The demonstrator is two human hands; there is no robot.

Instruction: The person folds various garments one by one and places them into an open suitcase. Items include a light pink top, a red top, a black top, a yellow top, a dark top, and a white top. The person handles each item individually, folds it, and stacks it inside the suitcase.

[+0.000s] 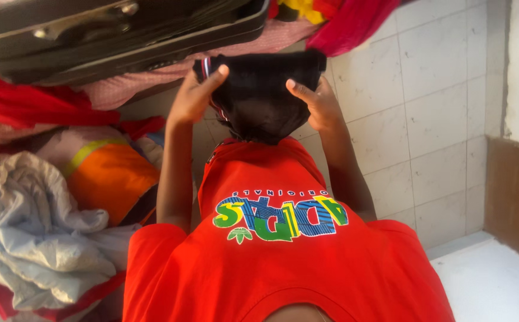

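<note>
Black cloth (263,98) gripped at top centre by left hand (195,95) and right hand (316,104); suitcase (110,36) upper left, contents unseen.

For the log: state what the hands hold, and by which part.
Both hands, left hand and right hand, hold one black garment by its upper side edges.

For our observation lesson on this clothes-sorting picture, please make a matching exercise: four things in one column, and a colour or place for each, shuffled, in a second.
Things:
1. garment held in both hands
2. suitcase
3. crumpled cloth
4. floor tiles

Descriptions:
A. pale grey-blue, lower left
B. white, on the right
C. black, held up at the centre
D. dark, open, top left

Pairs: 1-C, 2-D, 3-A, 4-B. The left hand and right hand grip the garment's edges.
</note>
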